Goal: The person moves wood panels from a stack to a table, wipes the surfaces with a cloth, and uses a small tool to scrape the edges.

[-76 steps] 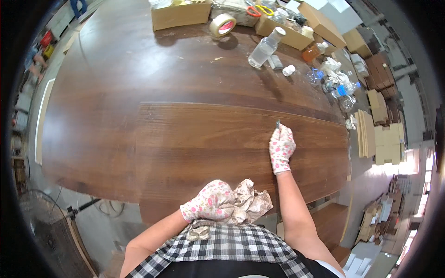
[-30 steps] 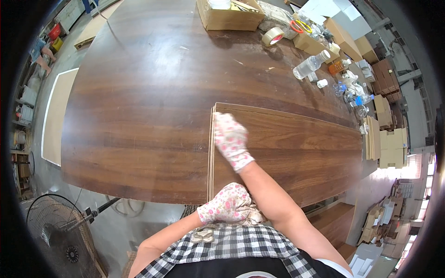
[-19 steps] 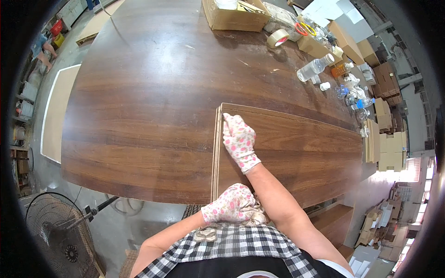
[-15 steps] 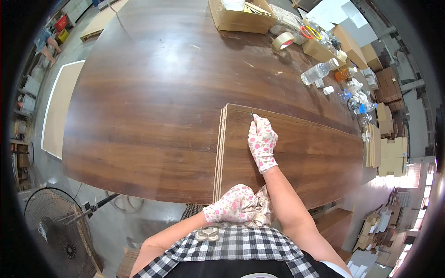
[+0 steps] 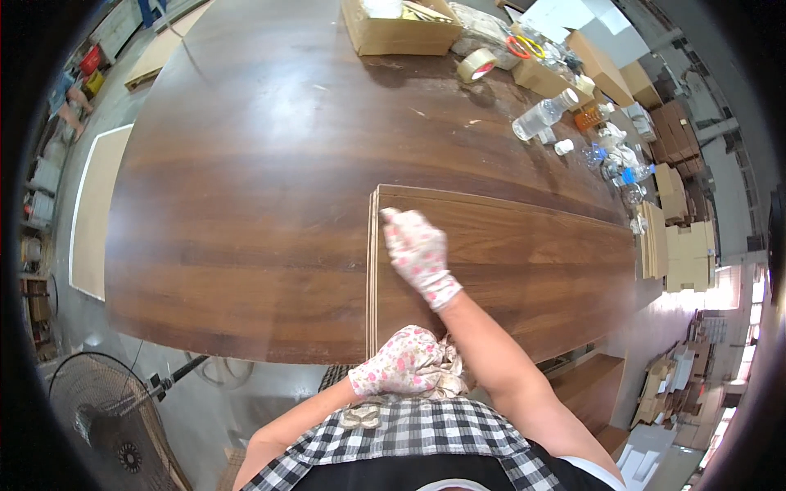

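While the R hand point(image 5: 416, 250) is over the L end of the top board, the L hand point(image 5: 403, 360) sits approx. 6 o'clock in view, by the person's waist; both hands wear white gloves w/ a pink floral print. R fingers look curled, but it's blurry: can't tell if they pinch anything or touch the wood. L hand is closed over a crumpled, stained cloth point(image 5: 449, 372), bunched at the boards' near edge.

The stack of brown wood-grain boards point(image 5: 516, 266) lies on the tabletop point(image 5: 237, 237), centre to approx. 3 o'clock, long side running L to R; pale layered edges show at its L end. Tabletop has a similar dark brown grain.

Farther back: cardboard box point(image 5: 405, 37) at 12 o'clock, tape roll point(image 5: 472, 67) on its side at 1, clear bottle w/ white cap point(image 5: 540, 119) btwn 1 & 2, small white container point(image 5: 564, 147) just beside it at 2, amber-liquid bottle point(image 5: 589, 119) also approx. 2.

Off the tabletop: black floor fan point(image 5: 123, 425) at 8 o'clock. Person wears a b/w checked garment point(image 5: 409, 432) at 6.
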A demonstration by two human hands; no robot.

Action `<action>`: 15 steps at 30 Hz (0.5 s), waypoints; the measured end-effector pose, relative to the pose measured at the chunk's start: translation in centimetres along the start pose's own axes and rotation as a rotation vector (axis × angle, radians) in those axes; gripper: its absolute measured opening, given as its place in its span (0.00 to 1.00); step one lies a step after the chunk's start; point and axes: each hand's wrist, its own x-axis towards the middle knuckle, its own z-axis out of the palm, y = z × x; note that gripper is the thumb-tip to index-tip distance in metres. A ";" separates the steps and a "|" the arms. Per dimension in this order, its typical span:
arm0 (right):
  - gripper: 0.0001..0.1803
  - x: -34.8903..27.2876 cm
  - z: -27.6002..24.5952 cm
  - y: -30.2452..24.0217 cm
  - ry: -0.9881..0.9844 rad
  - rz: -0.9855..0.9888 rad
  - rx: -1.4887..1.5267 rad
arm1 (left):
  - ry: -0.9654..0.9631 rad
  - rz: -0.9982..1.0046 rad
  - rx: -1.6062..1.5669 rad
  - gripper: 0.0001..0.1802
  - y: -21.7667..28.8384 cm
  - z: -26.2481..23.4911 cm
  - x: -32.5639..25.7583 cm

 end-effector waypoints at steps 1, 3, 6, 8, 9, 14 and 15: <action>0.09 -0.3 -1.8 1.4 -0.027 0.117 -0.195 | 0.004 -0.028 0.009 0.15 0.1 -0.1 -0.4; 0.10 -2.0 -5.1 8.1 0.294 0.454 -0.208 | 0.004 -0.032 0.018 0.14 0.1 -0.2 0.4; 0.11 -2.5 -7.0 10.7 0.187 0.467 -0.374 | -0.079 -0.069 0.013 0.10 0.9 -0.5 0.6; 0.12 -2.3 -4.2 10.4 0.169 0.448 -0.195 | -0.091 -0.048 0.021 0.10 0.8 -0.2 0.9; 0.10 -1.0 -2.7 6.5 0.014 0.243 -0.640 | -0.075 -0.058 0.044 0.10 0.5 -0.4 0.4; 0.13 -1.6 -3.7 8.5 0.075 0.310 -0.518 | -0.033 -0.033 -0.020 0.10 0.3 -0.5 0.2; 0.13 -1.4 -4.7 8.7 0.073 0.451 -0.485 | -0.024 -0.037 -0.016 0.10 0.3 -0.6 0.4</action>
